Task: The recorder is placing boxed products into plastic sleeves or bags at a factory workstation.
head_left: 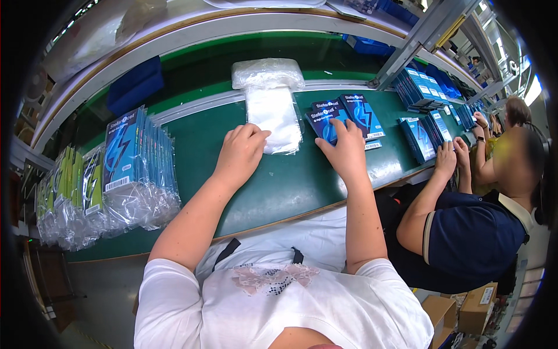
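A stack of clear flat plastic bags (274,113) lies in the middle of the green table. At its left edge is my left hand (241,152), with fingers curled together and the tips pinching the top bag. To the right, my right hand (347,152) reaches over a thin blue printed box (321,123), thumb at its lower edge and fingers across its face. More blue boxes (365,116) lie just behind and beside it. The lower part of the gripped box is hidden by my hand.
At the left stand bagged blue boxes (121,152) and bagged green-black boxes (70,174). A rolled clear plastic bundle (267,74) lies behind the bags. Stacked blue boxes (417,87) stand at the right, where a co-worker's hands (447,156) handle boxes. A shelf (279,23) overhangs the back.
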The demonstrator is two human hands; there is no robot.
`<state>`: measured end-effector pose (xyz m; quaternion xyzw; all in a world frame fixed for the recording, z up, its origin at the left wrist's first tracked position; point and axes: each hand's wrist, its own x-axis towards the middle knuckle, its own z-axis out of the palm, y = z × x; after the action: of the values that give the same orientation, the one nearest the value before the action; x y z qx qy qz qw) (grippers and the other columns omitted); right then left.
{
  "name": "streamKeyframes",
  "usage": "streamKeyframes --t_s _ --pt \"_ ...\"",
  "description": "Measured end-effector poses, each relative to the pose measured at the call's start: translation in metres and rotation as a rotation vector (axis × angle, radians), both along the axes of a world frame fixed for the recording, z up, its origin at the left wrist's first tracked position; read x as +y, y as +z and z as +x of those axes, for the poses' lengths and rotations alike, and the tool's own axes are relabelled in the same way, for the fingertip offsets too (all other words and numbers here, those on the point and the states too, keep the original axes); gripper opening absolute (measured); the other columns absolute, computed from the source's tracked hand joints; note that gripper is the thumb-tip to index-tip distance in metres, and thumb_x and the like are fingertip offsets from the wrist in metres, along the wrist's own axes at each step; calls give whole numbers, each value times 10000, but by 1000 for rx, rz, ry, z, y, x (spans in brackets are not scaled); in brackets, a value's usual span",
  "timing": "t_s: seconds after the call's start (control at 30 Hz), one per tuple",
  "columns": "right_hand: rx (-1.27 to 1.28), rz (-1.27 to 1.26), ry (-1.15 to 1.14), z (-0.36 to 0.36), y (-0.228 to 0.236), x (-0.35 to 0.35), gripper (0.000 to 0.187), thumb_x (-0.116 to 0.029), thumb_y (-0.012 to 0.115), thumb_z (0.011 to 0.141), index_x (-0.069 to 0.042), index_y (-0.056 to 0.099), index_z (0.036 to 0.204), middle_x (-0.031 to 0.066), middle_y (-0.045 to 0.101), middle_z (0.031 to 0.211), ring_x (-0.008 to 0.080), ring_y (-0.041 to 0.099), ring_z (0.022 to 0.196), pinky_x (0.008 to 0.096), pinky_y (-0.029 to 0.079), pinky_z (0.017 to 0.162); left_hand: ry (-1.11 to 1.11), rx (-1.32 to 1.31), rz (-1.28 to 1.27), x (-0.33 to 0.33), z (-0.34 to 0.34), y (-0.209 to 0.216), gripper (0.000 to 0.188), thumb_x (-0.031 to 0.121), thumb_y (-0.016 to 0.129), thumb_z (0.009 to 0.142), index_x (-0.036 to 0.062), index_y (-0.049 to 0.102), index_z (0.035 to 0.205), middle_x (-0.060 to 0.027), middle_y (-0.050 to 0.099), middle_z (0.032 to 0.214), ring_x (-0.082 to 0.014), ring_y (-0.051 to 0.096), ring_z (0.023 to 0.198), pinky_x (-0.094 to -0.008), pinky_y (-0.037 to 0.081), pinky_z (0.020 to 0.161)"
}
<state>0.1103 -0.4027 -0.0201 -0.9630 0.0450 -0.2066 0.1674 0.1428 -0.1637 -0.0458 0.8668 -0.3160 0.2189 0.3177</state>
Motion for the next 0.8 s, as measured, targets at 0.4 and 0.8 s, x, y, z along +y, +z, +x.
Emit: streamKeyframes --t_s 0.4,0.8 --pt "453 1933 542 -32 -12 27 472 -296 613 916 -17 498 1278 94 603 1007 94 559 728 236 473 559 10 160 -198 6 -3 7 153 53 684 799 51 722 947 -60 547 841 -203 561 769 -301 466 711" --pt "658 1788 672 -4 -14 46 585 -6 631 857 128 365 1361 193 593 1186 193 640 998 285 538 842 56 452 -372 24 5 3 188 -11 677 764 37 730 937 -67 606 793 -158 595 729 -265 488 662"
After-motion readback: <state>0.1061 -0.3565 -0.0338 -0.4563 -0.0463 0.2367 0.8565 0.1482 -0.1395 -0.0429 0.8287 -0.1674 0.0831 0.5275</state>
